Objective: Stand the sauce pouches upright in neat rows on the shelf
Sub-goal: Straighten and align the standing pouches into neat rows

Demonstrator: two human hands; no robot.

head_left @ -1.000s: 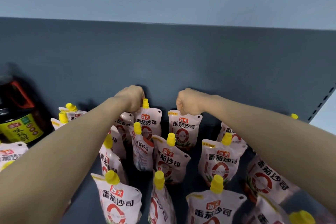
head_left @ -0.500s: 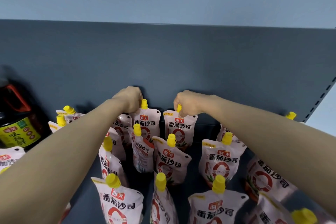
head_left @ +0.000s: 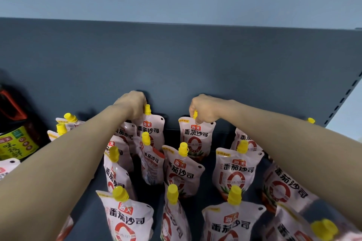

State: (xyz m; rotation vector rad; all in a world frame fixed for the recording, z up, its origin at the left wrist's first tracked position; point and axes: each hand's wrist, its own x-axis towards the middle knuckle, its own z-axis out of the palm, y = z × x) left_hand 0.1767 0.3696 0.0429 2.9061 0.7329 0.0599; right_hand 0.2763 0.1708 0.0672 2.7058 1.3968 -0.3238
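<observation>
At the back of the dark grey metal shelf (head_left: 195, 68), up at about twelve o'clock, both hands were busy with the pink and white soft plastic sauce pouches with yellow screw caps (head_left: 185, 170). The left hand (head_left: 130, 106) was curled into a loose fist beside the cap of the back pouch on the left (head_left: 150, 129). Its fingers were touching the top edge of that pouch, but I could not tell if they really pinched it. The right hand (head_left: 203, 109) was closed tight around the yellow cap of the back pouch on the right (head_left: 195, 137), so only a bit of yellow showed.

Both back pouches stood tall, with the caps pointing up and the bottoms on the shelf. They were close to the back wall, with a dark gap between them. Each hand was right on top of its own pouch, so neither had to reach far.

More pouches stood in front, down toward six o'clock. Some leaned or turned sideways, so the rows looked crooked. A big dark brown bottle with a green label (head_left: 15, 135) stood off at nine o'clock.

I think the next move would be to slide the two back pouches closer together and straight.
</observation>
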